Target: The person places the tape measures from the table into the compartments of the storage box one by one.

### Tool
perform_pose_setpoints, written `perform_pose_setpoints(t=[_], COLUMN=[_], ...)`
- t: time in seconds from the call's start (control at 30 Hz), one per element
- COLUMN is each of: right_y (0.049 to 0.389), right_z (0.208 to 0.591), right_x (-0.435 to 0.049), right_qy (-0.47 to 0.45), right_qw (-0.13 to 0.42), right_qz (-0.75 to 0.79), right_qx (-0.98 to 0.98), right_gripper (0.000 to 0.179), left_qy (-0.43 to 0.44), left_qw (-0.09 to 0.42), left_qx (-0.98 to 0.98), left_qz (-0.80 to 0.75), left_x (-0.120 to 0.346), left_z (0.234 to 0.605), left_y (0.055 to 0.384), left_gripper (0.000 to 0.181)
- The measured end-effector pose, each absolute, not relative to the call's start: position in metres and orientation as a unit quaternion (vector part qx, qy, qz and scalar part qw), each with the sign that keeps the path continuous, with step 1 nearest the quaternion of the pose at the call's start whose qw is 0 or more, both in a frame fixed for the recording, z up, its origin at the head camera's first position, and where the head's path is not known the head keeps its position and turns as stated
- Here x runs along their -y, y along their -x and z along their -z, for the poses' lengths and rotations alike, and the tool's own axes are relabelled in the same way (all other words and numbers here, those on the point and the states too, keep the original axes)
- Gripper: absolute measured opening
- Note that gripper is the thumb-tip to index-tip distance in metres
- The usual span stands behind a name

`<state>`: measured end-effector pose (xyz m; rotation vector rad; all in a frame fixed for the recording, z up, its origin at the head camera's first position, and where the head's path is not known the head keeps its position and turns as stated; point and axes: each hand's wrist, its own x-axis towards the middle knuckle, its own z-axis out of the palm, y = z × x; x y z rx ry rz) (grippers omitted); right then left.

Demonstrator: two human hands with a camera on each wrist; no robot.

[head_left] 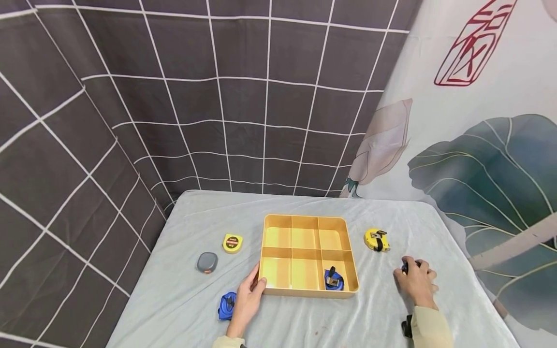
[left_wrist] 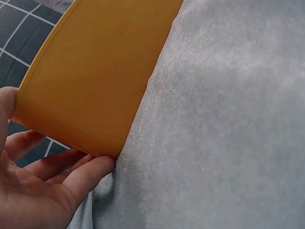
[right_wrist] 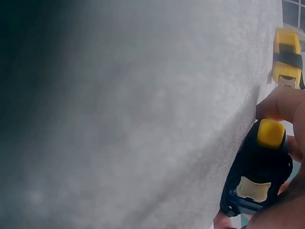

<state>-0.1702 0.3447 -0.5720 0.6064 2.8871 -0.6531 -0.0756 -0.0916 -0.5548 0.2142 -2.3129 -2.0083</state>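
A yellow box (head_left: 310,293) with two rows of three compartments sits mid-table. My left hand (head_left: 249,300) holds its near left corner, thumb at the rim and fingers against the wall (left_wrist: 95,76). In the front right compartment lies a blue tape measure (head_left: 334,280) with a black strap. To the right of the box, my right hand (head_left: 418,284) grips a black tape measure (right_wrist: 257,164) with a yellow button, low at the cloth, fingers around its sides. A yellow tape measure (head_left: 376,240) with a black strap lies just beyond that hand.
Left of the box lie a small yellow tape measure (head_left: 232,243), a grey rounded tape measure (head_left: 207,262) and another blue tape measure (head_left: 227,306), partly behind the left hand. A pale cloth (head_left: 183,309) covers the table. Dark gridded curtains (head_left: 243,106) hang behind and to the left.
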Motion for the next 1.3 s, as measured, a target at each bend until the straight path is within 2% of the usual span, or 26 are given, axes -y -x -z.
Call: perform_pose_setpoints(t=[0.27,0.67,0.97,1.17,1.3], right_y=[0.168,0.165,0.156,0.15,0.151], right_z=[0.57,0.569,0.569,0.564,0.558], right_x=[-0.346,-0.345,-0.323,-0.306,-0.296], right_qy=[-0.212,-0.185,-0.174,-0.138,-0.11], right_qw=[0.043,0.024,0.031,0.014,0.002], right_qz=[0.246,0.227,0.221,0.234,0.24], right_qx=[-0.945,-0.956,-0.959,-0.962,-0.964], right_gripper=[0.07,0.071,0.069,0.065,0.064], left_qy=[-0.078,-0.054,-0.066,-0.067,-0.067], left_qw=[0.022,0.036,0.026,0.018,0.017], left_qx=[0.76,0.756,0.756,0.754,0.752], left_qz=[0.645,0.652,0.651,0.653,0.655], left_x=[0.09,0.095,0.096,0.096,0.093], left_z=[0.535,0.575,0.575,0.574,0.554], left_y=[0.072,0.082,0.078,0.079,0.076], left_gripper=[0.047,0.049,0.05,0.049,0.048])
